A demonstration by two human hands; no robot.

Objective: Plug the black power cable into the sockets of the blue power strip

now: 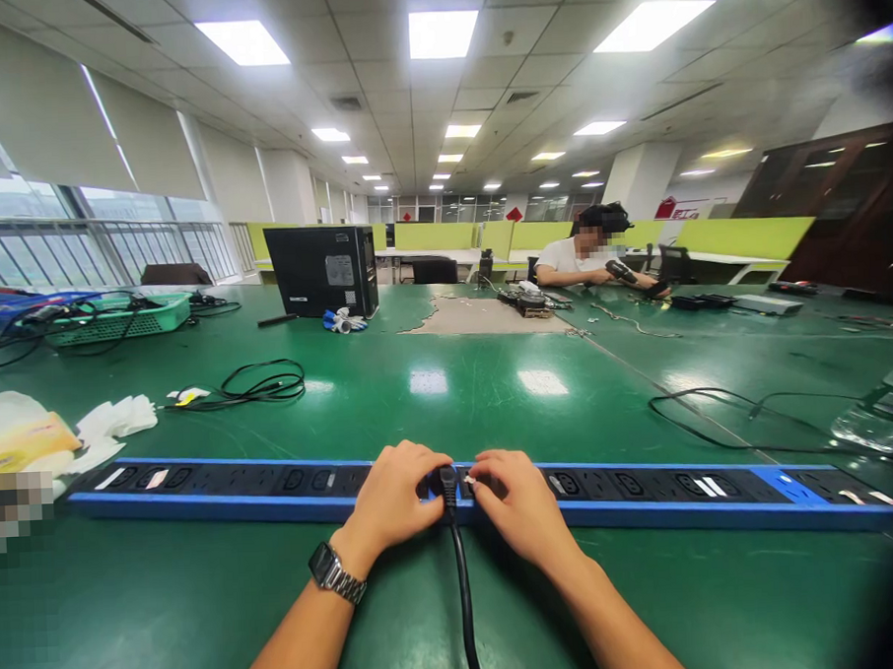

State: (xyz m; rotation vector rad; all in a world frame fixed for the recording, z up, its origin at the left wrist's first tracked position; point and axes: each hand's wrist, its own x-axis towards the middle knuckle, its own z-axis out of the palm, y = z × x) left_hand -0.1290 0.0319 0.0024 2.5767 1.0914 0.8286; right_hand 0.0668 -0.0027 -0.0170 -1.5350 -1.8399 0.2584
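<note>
A long blue-and-black power strip [646,508] lies across the green table in front of me. Near its middle a black power plug [448,484] meets the strip, its thick cable [464,590] running down towards me. My left hand [398,494], with a watch on the wrist, is closed around the plug's left side, index finger and thumb against it. Just right of the plug, my right hand [520,509] curls over the strip, thumb and fingers closed on it by a small white mark. How far the plug sits in its socket cannot be made out.
Left: a coiled black cable [263,384], a tissue pack [22,437] and a green basket [131,321] of cables. A black computer case [321,271] stands behind, gloves [343,321] beside it. Right: a plastic bottle [883,409] and loose cable. Across the table another person [587,254] handles a tool.
</note>
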